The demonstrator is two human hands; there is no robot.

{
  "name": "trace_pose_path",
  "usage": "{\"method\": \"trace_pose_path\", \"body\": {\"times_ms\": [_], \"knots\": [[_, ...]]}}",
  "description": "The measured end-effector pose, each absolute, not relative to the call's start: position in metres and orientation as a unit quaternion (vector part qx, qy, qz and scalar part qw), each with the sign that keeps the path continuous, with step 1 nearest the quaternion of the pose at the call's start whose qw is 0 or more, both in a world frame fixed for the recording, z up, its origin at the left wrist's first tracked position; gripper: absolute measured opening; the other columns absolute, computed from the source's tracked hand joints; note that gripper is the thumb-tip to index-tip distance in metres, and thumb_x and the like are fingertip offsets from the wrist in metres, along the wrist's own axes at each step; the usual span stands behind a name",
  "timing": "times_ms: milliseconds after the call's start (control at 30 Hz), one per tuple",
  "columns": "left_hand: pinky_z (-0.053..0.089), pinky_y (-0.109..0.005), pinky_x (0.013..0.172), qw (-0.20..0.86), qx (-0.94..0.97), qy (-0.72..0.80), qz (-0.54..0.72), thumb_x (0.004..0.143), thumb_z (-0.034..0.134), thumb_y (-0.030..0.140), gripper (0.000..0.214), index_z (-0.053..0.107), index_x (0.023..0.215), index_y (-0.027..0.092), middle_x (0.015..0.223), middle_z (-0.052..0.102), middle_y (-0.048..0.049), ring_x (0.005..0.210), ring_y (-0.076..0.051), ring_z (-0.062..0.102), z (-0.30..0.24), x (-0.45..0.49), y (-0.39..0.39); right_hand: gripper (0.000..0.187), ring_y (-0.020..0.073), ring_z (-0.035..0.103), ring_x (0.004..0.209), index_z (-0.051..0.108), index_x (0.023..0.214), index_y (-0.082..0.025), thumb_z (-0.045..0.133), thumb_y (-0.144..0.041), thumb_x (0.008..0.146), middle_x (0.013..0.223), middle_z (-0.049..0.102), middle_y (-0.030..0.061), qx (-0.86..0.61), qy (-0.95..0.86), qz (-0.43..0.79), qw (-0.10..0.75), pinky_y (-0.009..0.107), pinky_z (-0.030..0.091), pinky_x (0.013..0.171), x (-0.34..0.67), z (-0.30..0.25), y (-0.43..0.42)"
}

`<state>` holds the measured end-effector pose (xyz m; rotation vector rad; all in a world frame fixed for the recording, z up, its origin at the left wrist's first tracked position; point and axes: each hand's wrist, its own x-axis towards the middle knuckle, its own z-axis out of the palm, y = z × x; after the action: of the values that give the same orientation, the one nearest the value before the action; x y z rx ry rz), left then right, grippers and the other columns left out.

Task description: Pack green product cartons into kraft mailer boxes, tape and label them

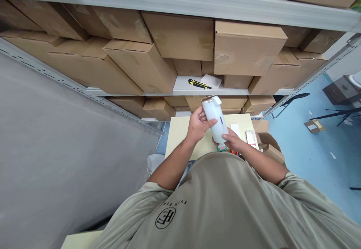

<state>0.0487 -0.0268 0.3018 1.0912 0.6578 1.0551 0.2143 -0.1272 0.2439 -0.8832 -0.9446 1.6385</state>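
Observation:
A pale white, bottle-like cylinder is held up in front of me, tilted, above the cream table. A white tab sticks out at its top beside a brownish rim, and a small dark strip with faint print marks its side. My left hand is closed around its upper left part, thumb across the front. Near the bottom, my right hand grips it from the right, thumb on the lower side. What the tab is I cannot make out. A small green-and-pink item lies just below the right hand.
On the cream table lie a white card and a printed packet. Open cartons stand at its right. Behind, a metal shelf holds many cardboard boxes and a yellow-black utility knife. A grey wall rises at left.

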Motion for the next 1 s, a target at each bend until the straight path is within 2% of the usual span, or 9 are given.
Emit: {"method": "trace_pose_path", "body": {"times_ms": [200, 333, 433, 533, 633, 733, 833, 900, 1000], "knots": [[0.059, -0.033, 0.056, 0.800, 0.458, 0.210, 0.327, 0.054, 0.114, 0.058, 0.082, 0.070, 0.111, 0.019, 0.085, 0.079, -0.0046, 0.058, -0.020, 0.071, 0.283, 0.055, -0.042, 0.081, 0.0210, 0.043, 0.048, 0.064, 0.092, -0.027, 0.037, -0.103, 0.080, 0.050, 0.046, -0.0045, -0.239, -0.348, 0.799, 0.428, 0.038, 0.042, 0.054, 0.223, 0.246, -0.126], [0.060, -0.033, 0.057, 0.813, 0.456, 0.207, 0.297, 0.055, 0.113, 0.060, 0.092, 0.071, 0.124, 0.017, 0.110, 0.085, -0.0155, 0.064, -0.023, 0.076, 0.285, 0.055, -0.050, 0.079, 0.0221, 0.044, 0.046, 0.057, 0.082, -0.030, 0.031, -0.105, 0.080, 0.043, 0.039, -0.0058, -0.236, -0.335, 0.822, 0.396, 0.038, 0.043, 0.056, 0.221, 0.245, -0.127], [0.065, -0.037, 0.068, 0.811, 0.438, 0.213, 0.324, 0.052, 0.114, 0.061, 0.095, 0.072, 0.125, 0.017, 0.116, 0.085, -0.0178, 0.086, -0.032, 0.083, 0.286, 0.054, -0.053, 0.082, 0.0214, 0.044, 0.043, 0.057, 0.078, -0.030, 0.029, -0.107, 0.083, 0.045, 0.044, -0.0053, -0.248, -0.337, 0.818, 0.394, 0.041, 0.049, 0.057, 0.218, 0.244, -0.124], [0.067, -0.040, 0.081, 0.793, 0.408, 0.242, 0.382, 0.054, 0.113, 0.059, 0.087, 0.070, 0.118, 0.018, 0.114, 0.084, -0.0148, 0.105, -0.036, 0.082, 0.281, 0.053, -0.052, 0.082, 0.0215, 0.051, 0.047, 0.059, 0.084, -0.027, 0.033, -0.105, 0.091, 0.056, 0.056, -0.0025, -0.333, -0.341, 0.772, 0.421, 0.043, 0.055, 0.063, 0.219, 0.232, -0.114], [0.067, -0.042, 0.086, 0.779, 0.367, 0.282, 0.423, 0.060, 0.110, 0.056, 0.082, 0.065, 0.120, 0.022, 0.109, 0.082, -0.0085, 0.105, -0.033, 0.082, 0.276, 0.047, -0.049, 0.072, 0.0233, 0.065, 0.066, 0.064, 0.098, -0.025, 0.049, -0.095, 0.096, 0.071, 0.065, -0.0004, -0.515, -0.379, 0.648, 0.414, 0.039, 0.057, 0.074, 0.229, 0.201, -0.104], [0.068, -0.045, 0.090, 0.774, 0.334, 0.318, 0.433, 0.064, 0.107, 0.056, 0.078, 0.062, 0.119, 0.023, 0.099, 0.078, -0.0027, 0.100, -0.030, 0.082, 0.272, 0.034, -0.048, 0.058, 0.0267, 0.075, 0.100, 0.067, 0.127, -0.022, 0.065, -0.073, 0.099, 0.106, 0.078, 0.0067, -0.717, -0.441, 0.480, 0.248, 0.038, 0.059, 0.093, 0.243, 0.156, -0.109], [0.068, -0.048, 0.090, 0.775, 0.318, 0.338, 0.428, 0.068, 0.103, 0.058, 0.074, 0.062, 0.117, 0.023, 0.097, 0.079, -0.0034, 0.099, -0.032, 0.083, 0.271, 0.020, -0.050, 0.085, 0.0333, 0.068, 0.139, 0.044, 0.169, -0.016, 0.070, -0.058, 0.101, 0.164, 0.057, 0.0249, -0.809, -0.430, 0.393, 0.071, 0.039, 0.054, 0.110, 0.251, 0.112, -0.129], [0.068, -0.049, 0.091, 0.773, 0.317, 0.341, 0.431, 0.068, 0.103, 0.058, 0.072, 0.062, 0.116, 0.022, 0.102, 0.081, -0.0063, 0.101, -0.033, 0.083, 0.270, 0.011, -0.052, 0.104, 0.0378, 0.061, 0.152, 0.026, 0.180, -0.013, 0.075, -0.055, 0.098, 0.174, 0.044, 0.0300, -0.803, -0.434, 0.407, 0.021, 0.041, 0.051, 0.116, 0.250, 0.090, -0.142], [0.067, -0.050, 0.093, 0.767, 0.314, 0.354, 0.434, 0.068, 0.104, 0.057, 0.074, 0.062, 0.118, 0.022, 0.109, 0.083, -0.0093, 0.103, -0.033, 0.083, 0.268, 0.001, -0.056, 0.117, 0.0410, 0.053, 0.159, 0.017, 0.185, -0.017, 0.082, -0.051, 0.093, 0.181, 0.033, 0.0313, -0.779, -0.456, 0.430, 0.020, 0.046, 0.048, 0.121, 0.242, 0.067, -0.152]]}}
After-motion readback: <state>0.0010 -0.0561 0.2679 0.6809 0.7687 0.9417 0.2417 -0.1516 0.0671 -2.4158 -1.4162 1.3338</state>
